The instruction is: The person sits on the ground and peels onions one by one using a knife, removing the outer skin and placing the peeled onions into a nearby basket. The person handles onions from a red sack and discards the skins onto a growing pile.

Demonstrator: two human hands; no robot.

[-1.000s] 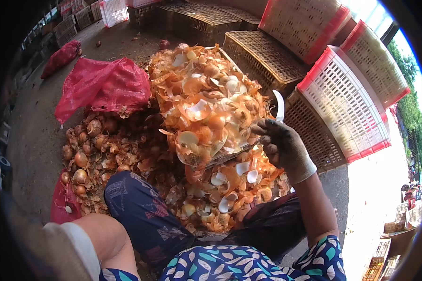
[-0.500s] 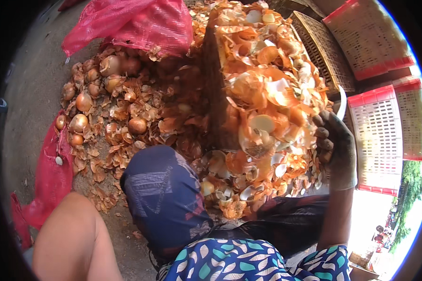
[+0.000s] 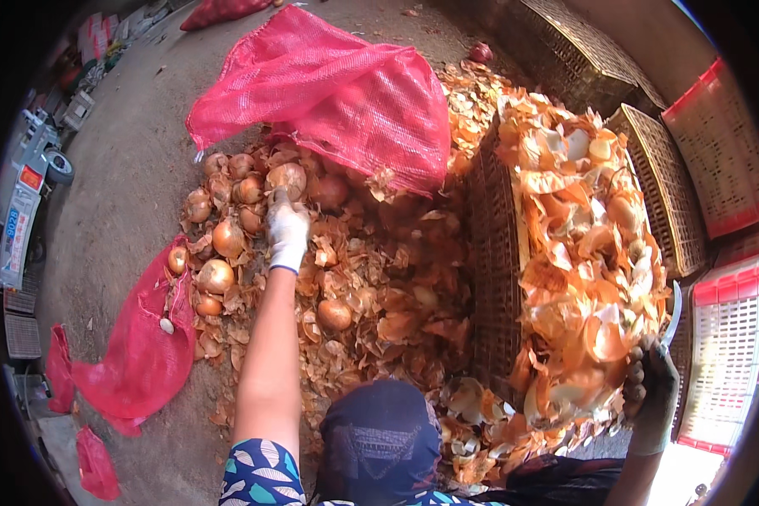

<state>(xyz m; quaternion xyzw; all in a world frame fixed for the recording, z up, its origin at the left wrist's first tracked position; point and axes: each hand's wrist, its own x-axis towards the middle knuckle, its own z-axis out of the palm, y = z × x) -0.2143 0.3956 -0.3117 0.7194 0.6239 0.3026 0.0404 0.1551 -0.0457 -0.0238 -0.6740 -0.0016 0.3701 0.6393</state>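
Onions (image 3: 228, 236) lie heaped on the floor just below the red mesh sack (image 3: 329, 93), the landmark here. The left hand (image 3: 287, 229), in a white glove, closes its fingers on one brown onion (image 3: 285, 179) at the sack's lower edge; a firm whole-palm grip seems best, since the papery skin slips. Far right of the sack, the right hand (image 3: 649, 390), dark-gloved, grips a knife (image 3: 673, 314) beside the peel-filled basket (image 3: 493, 253).

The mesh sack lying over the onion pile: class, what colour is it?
Bright pinkish red; the mesh sack shows best in the head view.
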